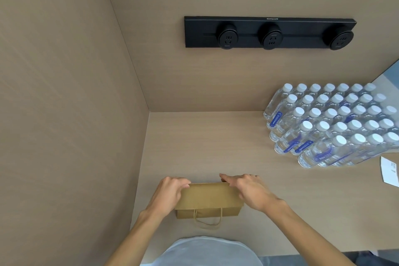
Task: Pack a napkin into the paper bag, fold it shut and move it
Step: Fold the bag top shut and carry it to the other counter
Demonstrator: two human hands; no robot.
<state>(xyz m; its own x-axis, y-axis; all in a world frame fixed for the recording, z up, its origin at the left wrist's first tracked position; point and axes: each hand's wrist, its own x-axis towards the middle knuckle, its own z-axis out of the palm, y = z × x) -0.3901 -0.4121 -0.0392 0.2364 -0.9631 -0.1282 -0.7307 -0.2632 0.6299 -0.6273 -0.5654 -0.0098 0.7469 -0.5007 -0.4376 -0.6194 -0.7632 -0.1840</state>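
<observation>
1. Brown kraft paper bag with twisted handles (pixel 208 200) lies flat on the pale wooden desk (pixel 216 147), close to me, its handles toward my body.
2. My left hand (pixel 167 193) curls its fingers over the bag's far left corner, gripping the folded edge.
3. My right hand (pixel 248 190) presses fingertips along the far right edge; how tightly it pinches I cannot tell.
4. I see no napkin; I judge it packed, folding underway, moving left.

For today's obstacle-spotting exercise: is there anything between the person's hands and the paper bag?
Nothing visible. The left hand and right hand already hold the paper bag at its two top corners. The water bottles stand apart, far to the right on the desk.
</observation>
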